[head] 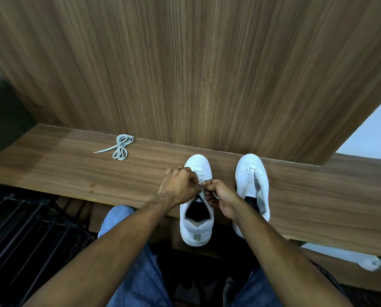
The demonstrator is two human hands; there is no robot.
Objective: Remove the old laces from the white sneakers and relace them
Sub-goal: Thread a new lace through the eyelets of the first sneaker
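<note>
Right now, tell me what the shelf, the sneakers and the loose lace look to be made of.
Shelf: wood or wood-look laminate, matte, with straight brown grain lines.
Sneakers: smooth white leather or synthetic, judging by the faint sheen and stitched panels.
Loose lace: woven fabric cord, pale grey-green, with a stiff tip, possibly plastic.

I see two white sneakers standing side by side on the wooden counter, toes pointing at the wood panel behind it, heels hanging slightly over the near edge. The left sneaker is upright, its dark opening facing up and a grey tab on its heel; a white lace sits at its eyelets, mostly hidden. The right sneaker has bare eyelets near the toe and its tongue pulled loose to one side. Well apart to the left, a pale grey-green spare lace lies coiled on the counter, one tip trailing left.
</note>
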